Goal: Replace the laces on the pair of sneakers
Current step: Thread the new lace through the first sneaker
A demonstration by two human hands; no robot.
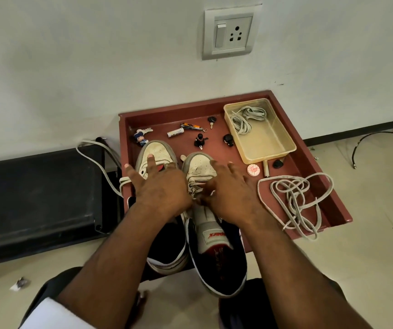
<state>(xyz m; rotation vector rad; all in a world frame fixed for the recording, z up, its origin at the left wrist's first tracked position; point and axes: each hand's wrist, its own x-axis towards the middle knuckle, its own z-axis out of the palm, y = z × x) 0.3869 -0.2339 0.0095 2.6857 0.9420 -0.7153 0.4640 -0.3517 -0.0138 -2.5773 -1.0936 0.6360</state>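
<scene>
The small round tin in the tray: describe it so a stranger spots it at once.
Start at the red tray against the wall, then find the clear tub in its far right corner. Just beyond the tub's near left corner lies the tin: the only flat round thing there, white with red print.

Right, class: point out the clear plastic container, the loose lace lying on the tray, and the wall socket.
Clear plastic container (pixel 276 155): head view, on its bare floor near the front rim.
Loose lace (pixel 292 198): head view, on the tangled middle strands.
Wall socket (pixel 235 34): head view, on the plate between the pin holes.
</scene>
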